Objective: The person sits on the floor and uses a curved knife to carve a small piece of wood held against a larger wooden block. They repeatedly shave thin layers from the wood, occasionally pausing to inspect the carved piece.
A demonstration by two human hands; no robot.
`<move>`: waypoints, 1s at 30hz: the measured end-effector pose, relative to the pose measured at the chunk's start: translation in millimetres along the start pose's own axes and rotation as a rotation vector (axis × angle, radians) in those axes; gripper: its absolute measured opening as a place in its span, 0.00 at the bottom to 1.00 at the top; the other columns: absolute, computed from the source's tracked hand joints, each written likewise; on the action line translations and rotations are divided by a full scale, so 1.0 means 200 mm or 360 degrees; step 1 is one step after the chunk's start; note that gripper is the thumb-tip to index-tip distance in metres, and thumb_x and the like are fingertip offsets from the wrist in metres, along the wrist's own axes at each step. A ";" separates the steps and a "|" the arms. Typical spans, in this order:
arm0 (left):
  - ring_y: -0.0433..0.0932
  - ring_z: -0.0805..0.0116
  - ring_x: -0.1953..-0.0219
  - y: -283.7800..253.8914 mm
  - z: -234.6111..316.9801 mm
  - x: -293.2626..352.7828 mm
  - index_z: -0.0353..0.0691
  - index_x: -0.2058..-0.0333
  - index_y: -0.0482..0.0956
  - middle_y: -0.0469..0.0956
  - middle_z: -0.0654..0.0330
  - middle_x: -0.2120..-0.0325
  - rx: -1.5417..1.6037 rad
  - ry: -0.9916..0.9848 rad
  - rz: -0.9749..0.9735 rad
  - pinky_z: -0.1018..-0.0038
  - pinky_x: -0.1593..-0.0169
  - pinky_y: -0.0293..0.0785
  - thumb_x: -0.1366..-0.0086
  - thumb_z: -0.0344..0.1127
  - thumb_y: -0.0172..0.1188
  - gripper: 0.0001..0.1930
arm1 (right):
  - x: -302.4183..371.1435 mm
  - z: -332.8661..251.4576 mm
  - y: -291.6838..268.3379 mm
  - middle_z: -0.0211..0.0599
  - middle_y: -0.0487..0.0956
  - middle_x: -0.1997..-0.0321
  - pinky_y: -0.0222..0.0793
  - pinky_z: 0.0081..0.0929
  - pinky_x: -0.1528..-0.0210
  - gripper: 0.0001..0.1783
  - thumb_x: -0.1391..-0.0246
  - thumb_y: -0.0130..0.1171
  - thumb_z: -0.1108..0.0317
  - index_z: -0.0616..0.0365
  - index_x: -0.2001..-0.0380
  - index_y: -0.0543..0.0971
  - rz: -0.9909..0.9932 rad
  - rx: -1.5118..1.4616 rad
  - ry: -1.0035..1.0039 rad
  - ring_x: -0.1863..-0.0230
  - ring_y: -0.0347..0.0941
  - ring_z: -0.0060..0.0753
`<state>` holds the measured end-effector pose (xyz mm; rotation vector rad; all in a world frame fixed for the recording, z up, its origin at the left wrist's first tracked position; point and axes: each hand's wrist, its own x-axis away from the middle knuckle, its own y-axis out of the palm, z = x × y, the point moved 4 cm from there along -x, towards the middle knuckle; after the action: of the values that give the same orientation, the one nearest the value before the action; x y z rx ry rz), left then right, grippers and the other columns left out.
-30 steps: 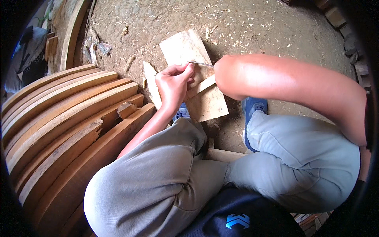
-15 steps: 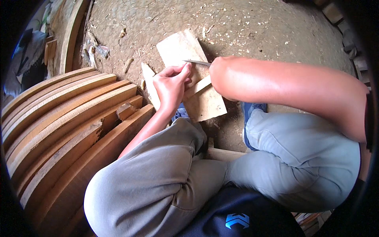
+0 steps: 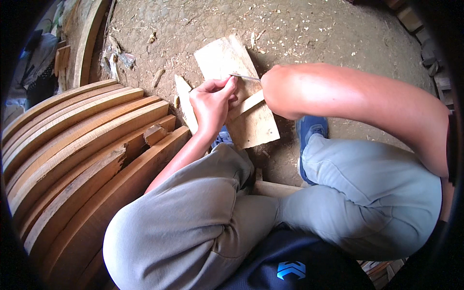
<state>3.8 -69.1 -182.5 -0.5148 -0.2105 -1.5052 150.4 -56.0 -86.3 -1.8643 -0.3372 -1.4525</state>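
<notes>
My left hand (image 3: 210, 100) is closed in a pinch, thumb against fingertips, over a flat pale board (image 3: 253, 126) on the ground. What the pinch holds is too small to make out. Right at those fingertips lies the tip of a thin knife blade (image 3: 248, 78), which runs out of my right hand (image 3: 273, 86). The right hand is closed round the knife; its fingers and the handle are hidden behind the wrist. A narrow wooden strip (image 3: 247, 105) slants across the board between the two hands, its ends partly hidden.
Several curved planks (image 3: 92, 140) are stacked on the left, close to my left forearm. A pointed wood offcut (image 3: 185, 102) lies beside the board. Shavings are scattered over the dirt floor (image 3: 309, 34). My blue shoe (image 3: 311, 129) stands right of the board, and wood pieces (image 3: 411, 18) line the far right.
My right hand and the knife have shifted slightly to the right, with the forearm a little higher. The left hand keeps its pinch beside the blade tip. The view has moved slightly.
</notes>
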 end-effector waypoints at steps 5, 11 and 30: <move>0.78 0.79 0.77 -0.01 0.00 -0.01 0.29 0.66 0.85 0.83 0.60 0.75 -0.0030 0.0018 -0.0004 0.83 0.72 0.75 0.38 0.34 0.70 0.11 | -0.05 -0.03 0.02 0.43 0.85 0.59 0.80 0.35 0.56 0.15 0.59 0.71 0.69 0.53 0.63 0.87 -0.0150 0.0218 0.0013 0.59 0.83 0.44; 0.78 0.79 0.77 0.00 0.00 -0.01 0.30 0.66 0.85 0.83 0.61 0.76 -0.0068 0.0084 -0.0011 0.82 0.72 0.75 0.38 0.35 0.70 0.11 | -0.08 -0.05 -0.02 0.41 0.85 0.56 0.78 0.33 0.51 0.18 0.56 0.71 0.62 0.50 0.58 0.86 -0.0283 0.0259 0.0034 0.56 0.83 0.42; 0.82 0.72 0.69 -0.13 0.12 0.02 0.31 0.68 0.82 0.82 0.54 0.68 0.0300 0.0708 -0.0314 0.78 0.69 0.81 0.40 0.19 0.66 0.03 | -0.17 0.34 0.04 0.59 0.79 0.67 0.73 0.53 0.55 0.20 0.33 0.46 0.59 0.68 0.49 0.65 0.1253 -0.1034 0.0063 0.61 0.78 0.61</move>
<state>-18.0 -62.2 -154.7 -0.0014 -0.0536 -1.7309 192.6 -7.0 -126.4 -2.0766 0.9024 -1.0806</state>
